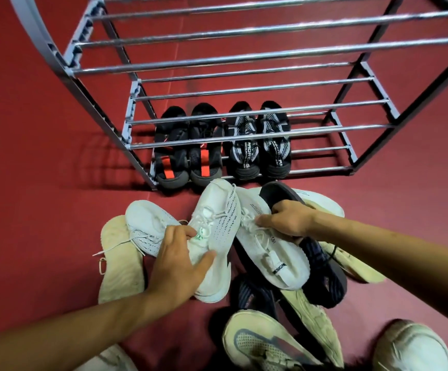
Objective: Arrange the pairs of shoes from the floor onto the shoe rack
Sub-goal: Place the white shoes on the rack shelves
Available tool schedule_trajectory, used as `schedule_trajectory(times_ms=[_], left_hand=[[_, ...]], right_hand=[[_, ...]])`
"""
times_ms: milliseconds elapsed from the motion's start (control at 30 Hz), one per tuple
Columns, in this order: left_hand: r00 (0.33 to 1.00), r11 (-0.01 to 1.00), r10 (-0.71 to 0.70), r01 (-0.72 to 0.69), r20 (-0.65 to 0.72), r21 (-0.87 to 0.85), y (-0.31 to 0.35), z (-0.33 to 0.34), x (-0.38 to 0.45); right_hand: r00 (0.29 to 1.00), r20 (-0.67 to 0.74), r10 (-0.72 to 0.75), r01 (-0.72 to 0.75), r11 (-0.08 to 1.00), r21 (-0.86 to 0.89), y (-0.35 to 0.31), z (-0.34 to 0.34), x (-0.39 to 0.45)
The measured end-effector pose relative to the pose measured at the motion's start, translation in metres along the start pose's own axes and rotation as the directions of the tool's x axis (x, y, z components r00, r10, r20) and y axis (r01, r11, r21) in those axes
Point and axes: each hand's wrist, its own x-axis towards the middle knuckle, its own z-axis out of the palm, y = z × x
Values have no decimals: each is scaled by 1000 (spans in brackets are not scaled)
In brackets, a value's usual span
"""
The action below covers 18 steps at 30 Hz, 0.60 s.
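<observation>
A grey metal shoe rack [244, 135] stands on the red floor ahead of me. Its bottom shelf holds a black pair with orange patches [188, 148] on the left and a black-and-white pair [260, 143] beside it. In front lies a pile of shoes. My left hand [180, 261] grips a white knit sneaker [217, 231] around its laces and side. My right hand [287, 220] holds a second white sneaker [265, 253] with a black label on its tongue, at the laces. That one lies on a dark blue shoe [321, 266].
More white sneakers lie around: one [147, 226] left of my left hand, over an upturned cream sole [121, 263], others [268, 344] near the bottom edge and at the right [351, 263]. The rack's upper tiers hold nothing. Red floor lies bare on both sides.
</observation>
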Motion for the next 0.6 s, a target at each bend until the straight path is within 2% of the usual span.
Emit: schedule_trajectory(times_ms=[67,133,200,267,300,400,467,600], left_hand=[[987,988,-150,148,58,35,1,1,9],[971,975,-224,223,84,21,1,2,15],[932,927,-349,358,98,-111,-3,1,23],[862,840,-472,504,187,-202,-6,-1,29],[849,836,-478,518,224,-180,-9,-2,31],[921,926,-329,358,207,-120,-13,-8,31],[949,935,-269,298,163,-190,-10,-19,27],[950,896,-297,312,96,-317,-10,-39,20]], right_hand=[[1000,-3,-5,5,1000,-5,0,0,-2],[1000,3,-15,15,999,30,2,2,-4],[1000,16,-25,23,991,129,4,8,-7],[999,43,-30,18,967,255,5,16,-12],[998,62,-31,11,950,312,5,20,-14],[995,100,-24,-18,919,394,3,27,-19],[994,104,-11,-31,917,398,3,27,-19],[997,66,28,-53,903,425,5,25,-16]])
